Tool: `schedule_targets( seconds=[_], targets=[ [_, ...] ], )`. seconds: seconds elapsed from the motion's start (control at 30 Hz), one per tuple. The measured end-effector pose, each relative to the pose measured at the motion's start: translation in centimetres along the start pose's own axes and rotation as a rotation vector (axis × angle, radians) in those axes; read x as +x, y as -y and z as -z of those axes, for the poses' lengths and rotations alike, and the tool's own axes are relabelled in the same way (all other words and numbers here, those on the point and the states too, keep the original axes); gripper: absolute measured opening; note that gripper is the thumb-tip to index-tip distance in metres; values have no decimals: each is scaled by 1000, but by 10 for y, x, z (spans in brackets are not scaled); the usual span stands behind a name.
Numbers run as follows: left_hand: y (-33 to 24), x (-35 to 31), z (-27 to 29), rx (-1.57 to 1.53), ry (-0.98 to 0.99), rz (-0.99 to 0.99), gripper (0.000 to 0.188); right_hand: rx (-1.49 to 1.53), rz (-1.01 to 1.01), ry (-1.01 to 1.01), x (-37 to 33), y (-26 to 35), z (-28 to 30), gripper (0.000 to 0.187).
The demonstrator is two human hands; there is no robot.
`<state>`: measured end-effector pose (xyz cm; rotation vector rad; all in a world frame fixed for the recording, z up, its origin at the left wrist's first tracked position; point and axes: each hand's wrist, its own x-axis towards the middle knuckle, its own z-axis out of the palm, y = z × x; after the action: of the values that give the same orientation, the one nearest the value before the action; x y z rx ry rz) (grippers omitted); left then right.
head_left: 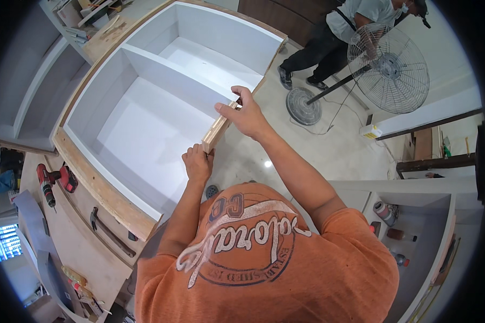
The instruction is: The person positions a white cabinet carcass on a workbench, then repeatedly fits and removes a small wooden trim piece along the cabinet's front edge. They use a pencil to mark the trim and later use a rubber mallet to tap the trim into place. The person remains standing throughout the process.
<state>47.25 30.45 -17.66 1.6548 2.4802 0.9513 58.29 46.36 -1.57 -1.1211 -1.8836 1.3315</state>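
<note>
A short plywood strip [218, 129] with layered edges lies between my two hands, slanting up to the right along the front of a large wooden cabinet carcass [99, 188]. At the strip's lower end my left hand [197, 163] is closed, its fingertips partly hidden behind the wood. My right hand [245, 116] grips the upper end, thumb on top and fingers curled round the far side. White lining covers the carcass inside, and a divider [170, 75] splits it into two compartments. I cannot tell whether the strip touches the carcass.
On the workbench at left lie a red cordless drill [53, 180] and a claw hammer [110, 231]. A pedestal fan [388, 67] stands at the upper right, with a person [334, 37] bending behind it. An open cabinet [409, 231] with bottles is at lower right.
</note>
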Motion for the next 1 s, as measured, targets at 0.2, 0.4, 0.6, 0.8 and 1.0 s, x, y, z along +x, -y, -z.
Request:
schedule_targets(
  seconds=[0.2,0.4,0.6,0.8,1.0],
  targets=[
    [3,-1,-1,39,35,23,26,67,-122,94,-2,14,0,98],
    [1,0,-2,34,36,40,26,275,-139,65,3,-9,-11,94],
    [-2,0,4,21,71,93,26,381,-181,109,6,-9,-9,77],
    [2,-2,2,-4,39,79,25,420,-170,142,10,-13,-8,79],
    [1,-4,2,-74,2,80,24,399,-187,148,11,-13,-6,89]
  ],
)
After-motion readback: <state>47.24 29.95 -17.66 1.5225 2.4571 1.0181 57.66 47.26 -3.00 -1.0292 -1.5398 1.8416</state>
